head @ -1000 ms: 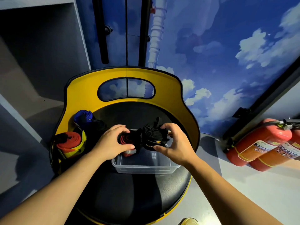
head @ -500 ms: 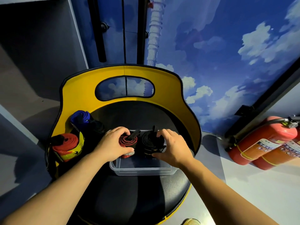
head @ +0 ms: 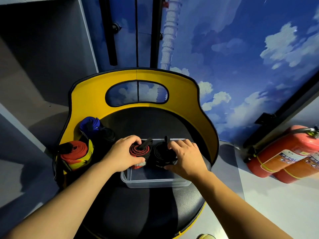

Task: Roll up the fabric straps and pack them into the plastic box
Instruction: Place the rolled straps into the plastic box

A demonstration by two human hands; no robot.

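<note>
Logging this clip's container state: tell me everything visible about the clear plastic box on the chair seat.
The plastic box is a shallow, clear rectangular tub with a rounded rim and no lid in view. It sits flat on the black seat. Its near half looks bare. At the far end stand a red-and-black roll, gripped by the left hand, and a black roll, gripped by the right hand.
</note>
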